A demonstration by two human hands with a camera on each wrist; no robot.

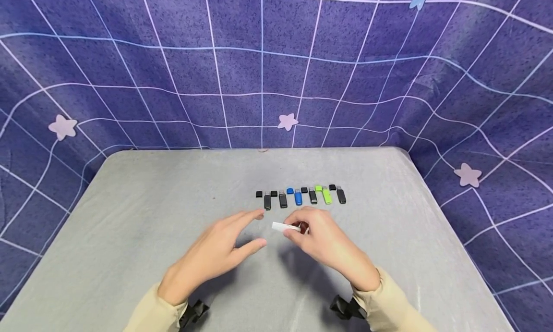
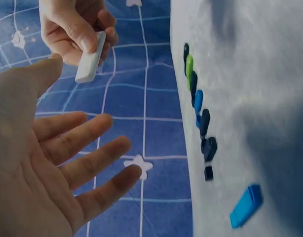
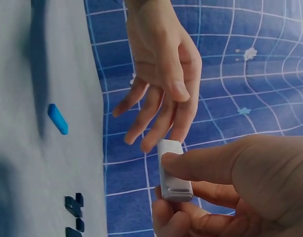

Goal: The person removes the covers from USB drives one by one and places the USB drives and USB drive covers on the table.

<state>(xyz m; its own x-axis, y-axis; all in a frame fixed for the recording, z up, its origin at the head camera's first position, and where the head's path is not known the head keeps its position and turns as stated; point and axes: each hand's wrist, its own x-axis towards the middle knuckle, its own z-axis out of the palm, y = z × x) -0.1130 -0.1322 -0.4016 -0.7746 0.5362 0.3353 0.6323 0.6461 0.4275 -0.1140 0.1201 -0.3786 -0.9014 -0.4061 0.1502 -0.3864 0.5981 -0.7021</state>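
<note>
My right hand (image 1: 321, 233) pinches a white USB stick (image 1: 281, 227) between thumb and fingers, held above the table. The stick's free end points toward my left hand (image 1: 216, 248). That left hand hovers a short way off, thumb and fingers spread, holding nothing. In the right wrist view the white stick (image 3: 167, 148) overlaps the left fingertips. Below the left hand a blue USB stick (image 2: 246, 206) lies on the table; the left hand hides it in the head view.
Beyond the hands, black USB sticks (image 1: 282, 200), a blue one (image 1: 298, 198) and a green one (image 1: 326, 195) lie in a row on the grey table (image 1: 151, 192). Their caps, such as a blue cap (image 1: 290, 191), lie beside them. A purple gridded curtain (image 1: 242, 72) hangs behind.
</note>
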